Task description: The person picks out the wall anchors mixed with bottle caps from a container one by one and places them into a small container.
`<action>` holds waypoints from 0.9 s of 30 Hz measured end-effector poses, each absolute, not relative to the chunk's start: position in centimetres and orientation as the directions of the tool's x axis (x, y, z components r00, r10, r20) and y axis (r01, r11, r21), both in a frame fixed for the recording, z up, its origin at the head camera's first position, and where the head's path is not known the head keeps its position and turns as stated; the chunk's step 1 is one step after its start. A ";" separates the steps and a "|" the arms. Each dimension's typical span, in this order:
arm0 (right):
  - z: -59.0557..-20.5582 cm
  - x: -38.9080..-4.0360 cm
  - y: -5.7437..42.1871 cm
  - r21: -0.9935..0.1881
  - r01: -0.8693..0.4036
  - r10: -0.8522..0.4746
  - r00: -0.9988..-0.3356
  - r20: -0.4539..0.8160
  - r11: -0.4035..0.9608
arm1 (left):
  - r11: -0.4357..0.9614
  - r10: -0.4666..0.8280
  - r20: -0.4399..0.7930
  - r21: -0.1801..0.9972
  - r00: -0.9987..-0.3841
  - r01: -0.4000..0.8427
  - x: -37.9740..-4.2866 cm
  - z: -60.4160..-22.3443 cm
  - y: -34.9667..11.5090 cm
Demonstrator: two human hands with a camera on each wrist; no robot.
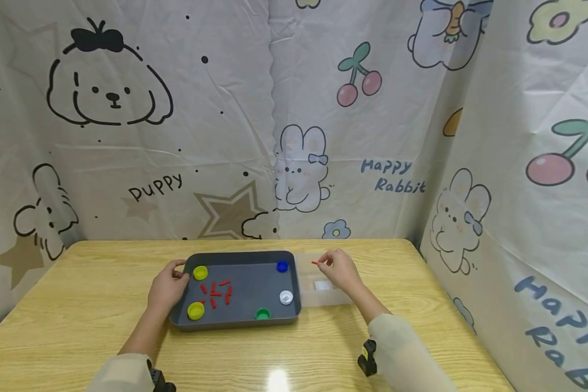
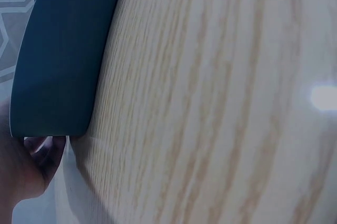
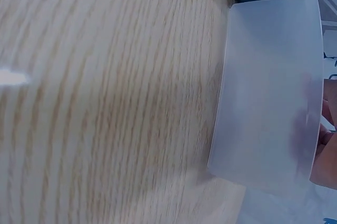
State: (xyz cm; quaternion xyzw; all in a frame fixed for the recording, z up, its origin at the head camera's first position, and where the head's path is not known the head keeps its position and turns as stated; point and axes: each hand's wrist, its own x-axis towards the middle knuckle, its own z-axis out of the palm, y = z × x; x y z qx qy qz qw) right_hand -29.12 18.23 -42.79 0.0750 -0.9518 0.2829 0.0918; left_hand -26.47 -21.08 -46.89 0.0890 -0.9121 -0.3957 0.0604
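My left hand (image 1: 165, 287) grips the left end of a dark grey tray (image 1: 245, 325), its thumb near the rim. In the left wrist view the fingers (image 2: 50, 155) curl against the tray's end wall (image 2: 58, 77). Between thumb and fingertips, my right hand (image 1: 341, 270) pinches a small red stick (image 1: 314, 263). That hand is over a translucent plastic box (image 1: 323, 298) standing against the tray's right side; a white piece (image 1: 323, 285) shows inside it. In the right wrist view the box wall (image 3: 268, 87) partly hides the fingers. Several red sticks (image 1: 216, 294) lie loose in the tray's left half.
Around the tray's inside sit two yellow caps (image 1: 200, 273), a blue cap (image 1: 282, 266), a white cap (image 1: 286, 297) and a green cap (image 1: 263, 314). The light wooden table (image 1: 225, 359) carries everything. Printed cloth (image 1: 225, 136) hangs behind and to the right.
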 end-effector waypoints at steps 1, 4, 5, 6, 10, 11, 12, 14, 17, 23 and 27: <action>-42.8 -29.1 18.2 -0.528 -0.195 -0.090 -0.972 0.218 0.827 | 0.672 -0.210 0.041 0.732 -0.977 -0.114 -26.5 -46.9 -21.1; -43.0 -29.1 18.3 -0.527 -0.196 -0.090 -0.971 0.220 0.827 | 0.675 -0.209 0.043 0.729 -0.977 -0.113 -26.5 -46.9 -21.0; -43.1 -29.1 18.3 -0.525 -0.197 -0.091 -0.971 0.221 0.828 | 0.675 -0.207 0.042 0.729 -0.977 -0.112 -26.5 -46.9 -21.0; -43.1 -29.1 18.3 -0.527 -0.194 -0.088 -0.972 0.219 0.828 | 0.676 -0.206 0.042 0.729 -0.978 -0.111 -26.5 -46.9 -21.0; -43.0 -29.1 18.3 -0.529 -0.189 -0.084 -0.973 0.216 0.827 | 0.675 -0.201 0.038 0.730 -0.979 -0.110 -26.4 -46.7 -21.0; -42.9 -29.1 18.3 -0.531 -0.187 -0.082 -0.973 0.214 0.826 | 0.674 -0.201 0.037 0.730 -0.979 -0.111 -26.4 -46.6 -21.0; -42.8 -29.1 18.3 -0.533 -0.184 -0.080 -0.974 0.213 0.826 | 0.674 -0.200 0.035 0.730 -0.979 -0.112 -26.4 -46.6 -21.0; -42.6 -29.0 18.2 -0.534 -0.182 -0.077 -0.974 0.212 0.825 | 0.673 -0.200 0.031 0.731 -0.979 -0.114 -26.4 -46.6 -21.0; -42.3 -29.0 18.0 -0.535 -0.187 -0.079 -0.973 0.217 0.824 | 0.673 -0.206 0.029 0.730 -0.978 -0.120 -26.4 -46.6 -21.1; -41.5 -28.7 17.4 -0.543 -0.187 -0.085 -0.975 0.207 0.819 | 0.671 -0.213 0.028 0.731 -0.977 -0.125 -26.6 -46.9 -21.1; -41.4 -28.6 16.9 -0.544 -0.191 -0.098 -0.976 0.195 0.817 | 0.671 -0.211 0.027 0.731 -0.977 -0.125 -26.6 -47.0 -21.1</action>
